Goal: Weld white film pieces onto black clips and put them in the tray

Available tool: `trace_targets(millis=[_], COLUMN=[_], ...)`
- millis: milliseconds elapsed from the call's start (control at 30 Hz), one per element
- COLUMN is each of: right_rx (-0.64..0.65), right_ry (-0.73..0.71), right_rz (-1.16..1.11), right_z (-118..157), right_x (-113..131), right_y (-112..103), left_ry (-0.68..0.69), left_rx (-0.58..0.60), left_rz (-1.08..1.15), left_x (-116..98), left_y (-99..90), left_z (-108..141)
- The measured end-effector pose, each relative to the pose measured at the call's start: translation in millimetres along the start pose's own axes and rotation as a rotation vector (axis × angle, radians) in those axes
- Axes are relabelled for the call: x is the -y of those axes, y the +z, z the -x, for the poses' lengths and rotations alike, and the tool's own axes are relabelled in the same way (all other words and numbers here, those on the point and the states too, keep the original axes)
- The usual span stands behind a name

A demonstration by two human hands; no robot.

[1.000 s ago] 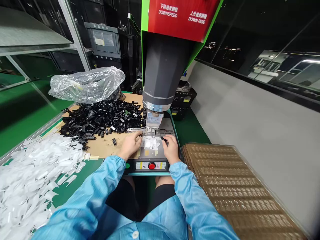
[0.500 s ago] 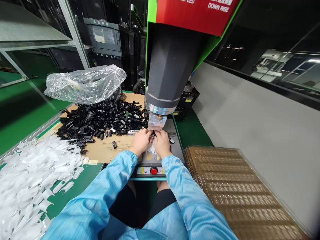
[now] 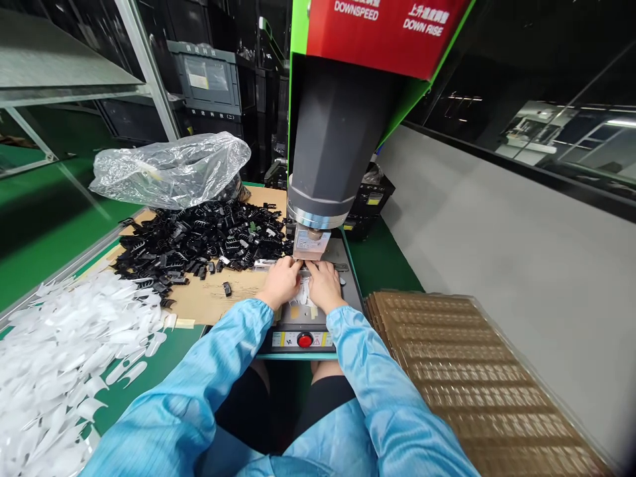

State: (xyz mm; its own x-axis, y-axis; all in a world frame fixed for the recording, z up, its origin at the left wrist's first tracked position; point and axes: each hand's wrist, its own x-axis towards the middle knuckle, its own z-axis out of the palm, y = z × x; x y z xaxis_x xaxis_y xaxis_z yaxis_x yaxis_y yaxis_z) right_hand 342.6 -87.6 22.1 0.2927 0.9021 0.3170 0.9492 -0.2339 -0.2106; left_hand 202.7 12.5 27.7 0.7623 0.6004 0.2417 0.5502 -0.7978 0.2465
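Observation:
Both hands meet at the fixture just below the press head (image 3: pixel 311 244). My left hand (image 3: pixel 281 283) has its fingers bent and pressed together at the front, and what lies under the fingertips is hidden. Close beside it, my right hand (image 3: pixel 324 285) also presses down with bent fingers, its index fingertip near the left one. Between the palms a white plastic piece (image 3: pixel 301 291) shows in part on the grey machine base (image 3: pixel 342 305). A small dark bit between the fingertips is too small to name.
Black plastic clips (image 3: pixel 199 238) lie heaped on cardboard (image 3: pixel 199 305) to the left, by a clear plastic bag (image 3: pixel 171 169). White curved plastic pieces (image 3: pixel 64 358) cover the near left. Stacked brown trays (image 3: pixel 462 371) stand at right. A red button (image 3: pixel 305 340) sits at the base's front.
My right hand has shifted slightly to the right, widening the gap between the palms. My left hand has hardly moved. The view has tilted up a little.

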Motion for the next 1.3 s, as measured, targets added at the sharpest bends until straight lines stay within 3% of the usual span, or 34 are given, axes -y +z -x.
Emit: trace_targets(millis=[100,200,300,400,500,600,833,1300], right_rx=[-0.017,-0.122,-0.227,-0.268,-0.233,-0.162,-0.086,-0.093], right_ry=[-0.003,-0.011,0.006,0.049,0.093,0.086,0.017,-0.01], right_rz=[-0.063,-0.176,-0.252,-0.224,-0.154,-0.1,-0.03,0.037], right_z=[3,22,61,112,156,181,186,187], right_x=[-3,-8,-22,-43,-64,-79,-96,-98], right_y=[-4,-9,-15,-18,-16,-12,-9,-9], left_ry=[0.0,0.009,0.019,0.041,0.061,0.039,-0.014,-0.033], left_rx=[-0.008,-0.05,-0.07,-0.005,0.122,0.19,0.234,0.252], left_rz=[0.049,0.158,0.234,0.226,0.176,0.139,0.143,0.197], left_x=[0,8,27,52,72,79,68,66], left_y=[-3.4,-8.7,-14.2,-16.8,-15.8,-14.5,-23.4,-26.9], left_z=[1,14,46,91,131,150,148,148])
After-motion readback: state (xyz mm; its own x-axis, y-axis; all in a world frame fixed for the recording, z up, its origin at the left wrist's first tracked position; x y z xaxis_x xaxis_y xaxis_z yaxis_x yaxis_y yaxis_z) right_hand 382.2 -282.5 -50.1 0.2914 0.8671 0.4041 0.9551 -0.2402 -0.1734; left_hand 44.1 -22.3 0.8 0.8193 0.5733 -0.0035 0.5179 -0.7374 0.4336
